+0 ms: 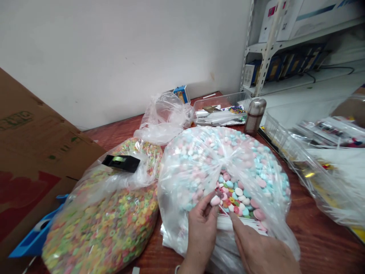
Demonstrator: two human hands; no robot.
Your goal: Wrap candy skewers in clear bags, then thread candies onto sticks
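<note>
While the left hand [201,232] and right hand [261,247] pinch the white strip [242,224] at the mouth of a clear plastic bag [228,152], pastel candies [234,194] fill it on the wooden worktop [322,236].

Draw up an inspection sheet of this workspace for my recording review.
Surface: reddish wooden table.
Job's things: clear bag of pastel candies, opened at the front.
Clutter: bag of coloured cereal rings under a black tape dispenser; crumpled plastic bag; steel flask; clear tray of beads and packets.
Grips: left hand and right hand at the bag's opening; whether either pinches anything is unclear.
Cables: black cable beyond the shelving.
Surroundings: white wall, cardboard box, metal shelving.
</note>
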